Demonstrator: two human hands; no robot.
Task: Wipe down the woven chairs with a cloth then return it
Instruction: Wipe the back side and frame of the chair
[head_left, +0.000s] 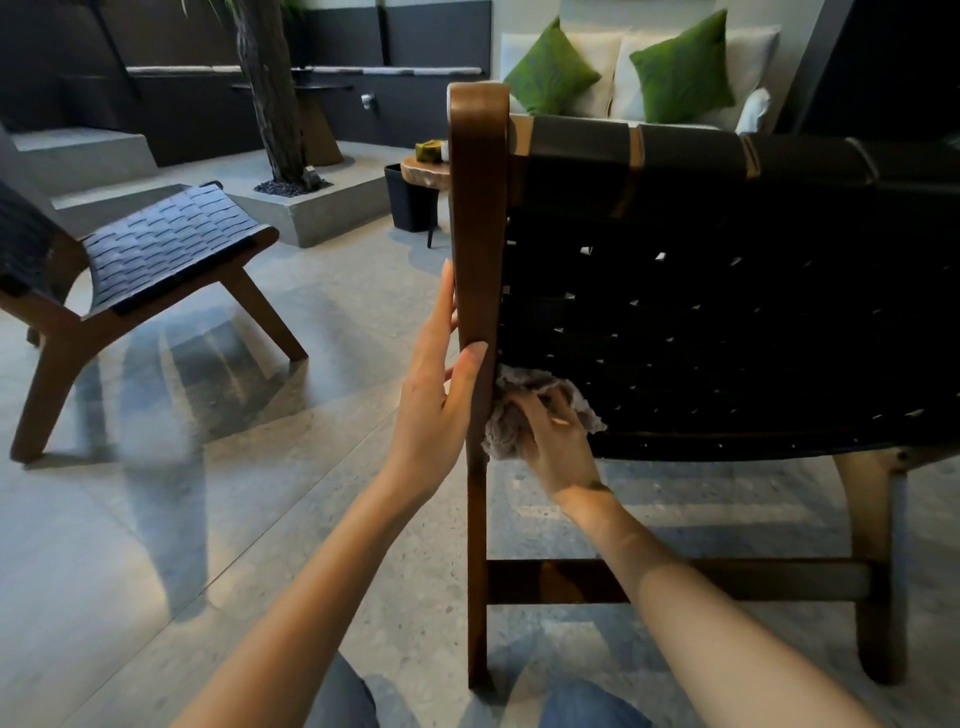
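Nearest, two knees in blue jeans (587, 709) sit at the bottom edge, with both bare forearms reaching forward over a polished stone floor (208, 493). The left hand (441, 395) rests along the wooden post (475, 218) of the near woven chair (701, 322). Its fingers (445, 296) are straight against the post's left edge and the thumb lies on the near face. Just right of it, the right hand (550, 441) has its fingers curled round a bunched grey cloth (506, 434). It presses the cloth on the lower left corner of the black woven back, beside the post.

Farther left stands a second woven chair (156, 249), well apart from the first. Beyond the post, a small wooden bench (423, 169) carries a green object and a pale cup, with a black bin (410, 205) beneath it. A tree trunk (275, 93) rises from a concrete planter. Farthest right, two green cushions (550, 70) lean on a white sofa (748, 57).
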